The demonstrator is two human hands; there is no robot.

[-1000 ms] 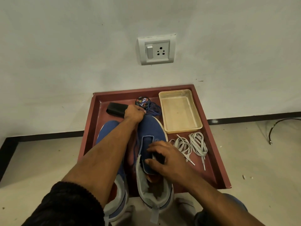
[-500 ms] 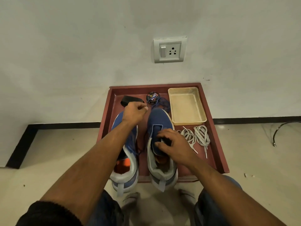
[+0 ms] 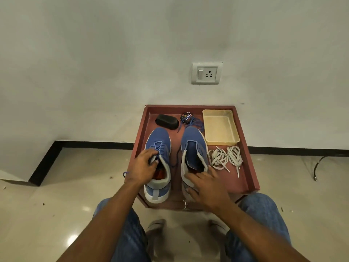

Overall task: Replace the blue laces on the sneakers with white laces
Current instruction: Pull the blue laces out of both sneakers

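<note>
Two blue sneakers stand side by side on a red-brown tray (image 3: 247, 167). The left sneaker (image 3: 158, 138) still carries its blue lace (image 3: 159, 146); my left hand (image 3: 142, 168) grips its tongue and collar. The right sneaker (image 3: 191, 137) has bare eyelets. My right hand (image 3: 207, 188) lies over its heel with the fingers spread. A loose blue lace (image 3: 196, 122) is heaped past the right sneaker's toe. Two coiled white laces (image 3: 219, 157) (image 3: 234, 155) lie on the tray, right of the right sneaker.
A cream plastic tray (image 3: 220, 127) sits at the back right, with a shoe-polish tin (image 3: 187, 117) and a black brush (image 3: 167, 121) at the back. The wall with a socket (image 3: 206, 73) is just behind. My knees flank the tray's near edge.
My left hand drew back from the toe area to the left sneaker's tongue. My right hand slid from the right sneaker's tongue to its heel. The camera pulled back.
</note>
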